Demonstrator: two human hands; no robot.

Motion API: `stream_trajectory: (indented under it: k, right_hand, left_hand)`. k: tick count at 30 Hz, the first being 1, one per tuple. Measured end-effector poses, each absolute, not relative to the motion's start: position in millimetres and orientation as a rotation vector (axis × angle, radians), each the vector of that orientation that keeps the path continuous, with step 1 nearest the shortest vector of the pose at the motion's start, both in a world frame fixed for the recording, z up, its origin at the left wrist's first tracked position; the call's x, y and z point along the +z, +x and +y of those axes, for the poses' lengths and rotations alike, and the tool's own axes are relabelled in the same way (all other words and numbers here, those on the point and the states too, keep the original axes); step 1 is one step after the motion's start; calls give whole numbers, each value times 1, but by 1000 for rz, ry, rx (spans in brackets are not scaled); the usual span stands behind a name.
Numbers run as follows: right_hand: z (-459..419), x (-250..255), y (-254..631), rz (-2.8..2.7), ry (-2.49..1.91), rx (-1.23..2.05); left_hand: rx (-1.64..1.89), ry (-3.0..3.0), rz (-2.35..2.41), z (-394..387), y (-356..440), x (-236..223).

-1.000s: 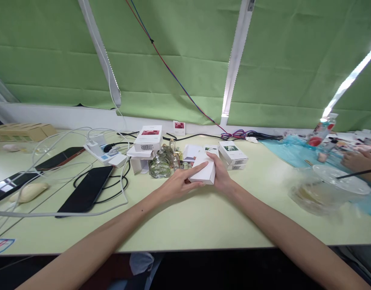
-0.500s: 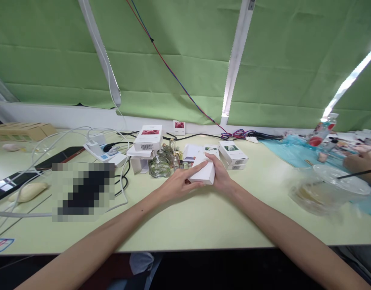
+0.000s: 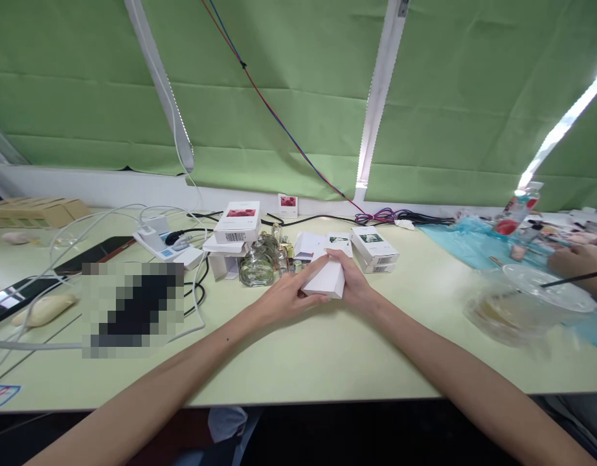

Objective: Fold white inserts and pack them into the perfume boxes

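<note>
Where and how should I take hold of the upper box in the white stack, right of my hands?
Probably by its left and right sides, near the barcode end, with the right hand, once free, coming from above. The upper box lies flat on the lower box, its barcode end faces you, and nothing covers its top.

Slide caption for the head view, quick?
The wearer's two hands hold a white box near glass bottles on a pale-green table.

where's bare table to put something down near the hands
Bare table shows between the forearms, from the left hand and right hand to the near edge. Another patch lies between the right forearm, box stack, blue sheet and cup. Crowded: beyond the hands, with bottles and boxes; leftward, with phones and cables.
</note>
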State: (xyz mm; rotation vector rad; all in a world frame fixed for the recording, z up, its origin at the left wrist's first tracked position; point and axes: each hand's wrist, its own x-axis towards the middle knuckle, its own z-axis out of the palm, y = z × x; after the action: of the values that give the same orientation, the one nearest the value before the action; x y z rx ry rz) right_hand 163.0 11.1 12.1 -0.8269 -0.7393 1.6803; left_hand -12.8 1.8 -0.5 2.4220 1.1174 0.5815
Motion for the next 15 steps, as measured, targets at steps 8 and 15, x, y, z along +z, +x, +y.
stream_trajectory:
  k: [8,15]
  right_hand:
    - [14,8,163,-762,-833,1649]
    - [16,2,162,-865,-788,1621]
  left_hand:
    - [574,2401,1137,-2,-12,3]
    - [583,2477,1199,1,-14,3]
